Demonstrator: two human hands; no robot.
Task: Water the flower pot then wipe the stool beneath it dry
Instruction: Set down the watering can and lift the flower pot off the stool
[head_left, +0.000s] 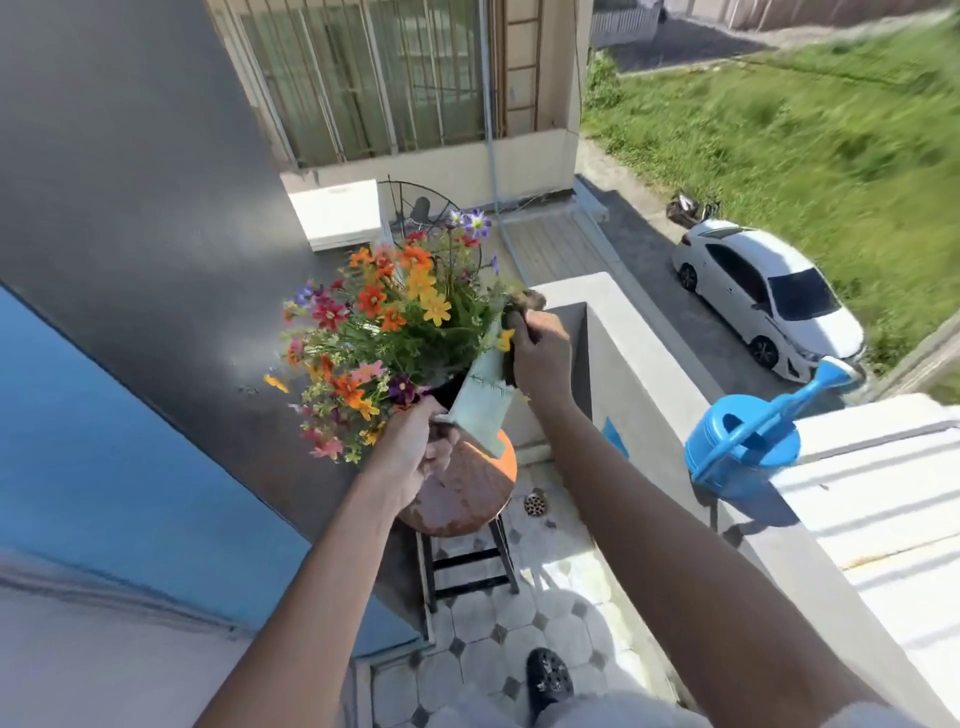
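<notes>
A dark flower pot (448, 391) full of orange, red, yellow and purple flowers (384, 327) sits at the far side of a round brown stool (462, 501) with an orange rim. The stool's seat looks wet and glossy. A pale green cloth (483, 408) with dark ends is stretched between my hands, just in front of the pot. My left hand (410, 454) grips its lower end, over the stool seat. My right hand (540, 358) grips its upper end, beside the flowers. The pot's base is hidden behind my left hand and the cloth.
A blue watering can (743, 436) stands on the white balcony ledge (649, 364) to the right. A dark grey wall (156, 208) is close on the left. The tiled floor (519, 623) has a drain (535, 504) beside the stool. My black shoe (549, 678) is below.
</notes>
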